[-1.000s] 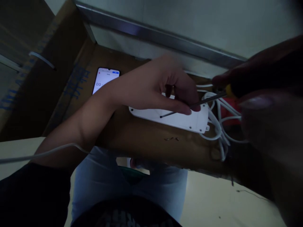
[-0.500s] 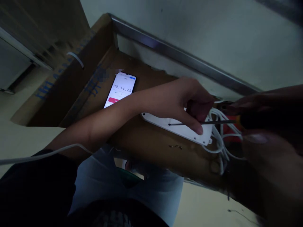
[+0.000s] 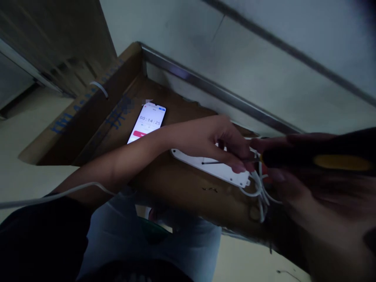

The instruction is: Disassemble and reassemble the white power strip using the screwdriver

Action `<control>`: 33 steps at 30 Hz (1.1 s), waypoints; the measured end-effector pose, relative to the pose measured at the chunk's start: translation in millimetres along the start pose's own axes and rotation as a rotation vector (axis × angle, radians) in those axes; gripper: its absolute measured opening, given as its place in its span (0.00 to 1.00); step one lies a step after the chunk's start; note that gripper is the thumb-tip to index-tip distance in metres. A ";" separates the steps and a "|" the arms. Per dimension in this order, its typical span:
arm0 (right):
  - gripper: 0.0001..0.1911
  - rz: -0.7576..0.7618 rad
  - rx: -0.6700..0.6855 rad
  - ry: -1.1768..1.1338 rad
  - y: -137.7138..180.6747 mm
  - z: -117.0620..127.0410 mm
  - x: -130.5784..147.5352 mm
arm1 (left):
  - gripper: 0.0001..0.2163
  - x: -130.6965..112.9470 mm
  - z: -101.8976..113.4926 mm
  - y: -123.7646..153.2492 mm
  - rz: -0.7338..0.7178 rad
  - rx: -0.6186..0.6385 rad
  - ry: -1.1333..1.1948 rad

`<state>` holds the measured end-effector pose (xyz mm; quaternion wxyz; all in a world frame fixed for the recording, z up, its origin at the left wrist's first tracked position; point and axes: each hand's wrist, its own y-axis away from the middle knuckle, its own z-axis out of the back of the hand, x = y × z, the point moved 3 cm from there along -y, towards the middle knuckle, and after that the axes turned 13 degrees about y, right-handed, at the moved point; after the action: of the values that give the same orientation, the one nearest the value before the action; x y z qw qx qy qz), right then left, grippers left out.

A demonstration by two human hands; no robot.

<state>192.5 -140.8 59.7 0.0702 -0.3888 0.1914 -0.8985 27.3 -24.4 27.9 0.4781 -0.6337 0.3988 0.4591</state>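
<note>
Steadying a screwdriver point(image 3: 293, 156) over a white casing point(image 3: 221, 170) laid on cardboard point(image 3: 176, 190) beneath the left hand point(image 3: 219, 135) — clamping the handle in the right hand point(image 3: 311, 207), apparently pinching the shaft between left thumb and fingertips. Resting the tip at a dark spot along the casing's near edge, probably to turn a screw; too dim to tell screw head from bare hole. Calling next, likely, for pressing along the shaft and twisting without slipping. Showing less bare shaft between the hands than half a second ago — yet keeping to the same spot.
</note>
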 end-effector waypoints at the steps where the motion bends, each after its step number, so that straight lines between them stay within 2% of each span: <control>1: 0.30 0.036 -0.003 0.000 -1.3 -1.3 2.4 | 0.03 2.0 0.8 0.5 0.000 -0.026 0.004; 5: 0.30 0.180 0.037 -0.074 -5.7 -5.5 8.5 | 0.07 7.7 0.8 0.2 -0.029 -0.103 0.036; 10: 0.23 0.147 0.062 -0.002 -8.3 -11.1 4.1 | 0.15 8.7 -2.0 -3.0 0.001 -0.137 0.069; 19: 0.11 0.114 0.052 0.100 3.8 -19.9 -14.9 | 0.16 9.4 -1.0 0.5 0.014 -0.210 -0.047; 21: 0.11 0.106 0.073 0.093 2.7 -20.5 -14.2 | 0.13 5.2 1.1 2.1 0.026 -0.191 -0.101; 25: 0.13 0.141 0.101 0.052 -1.6 -20.5 -10.5 | 0.05 -7.5 6.8 4.7 -0.005 -0.054 -0.236; 29: 0.12 0.205 0.144 0.023 -5.1 -20.1 -6.7 | 0.06 -8.1 11.8 5.9 -0.010 0.036 -0.282; 33: 0.10 0.254 0.151 0.101 -6.0 -18.3 -3.1 | 0.06 -2.5 12.0 6.1 -0.044 0.039 -0.285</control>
<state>181.5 -129.1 48.6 0.2027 -0.3095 0.1740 -0.9126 18.5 -13.9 27.4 0.5522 -0.5613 0.3215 0.5260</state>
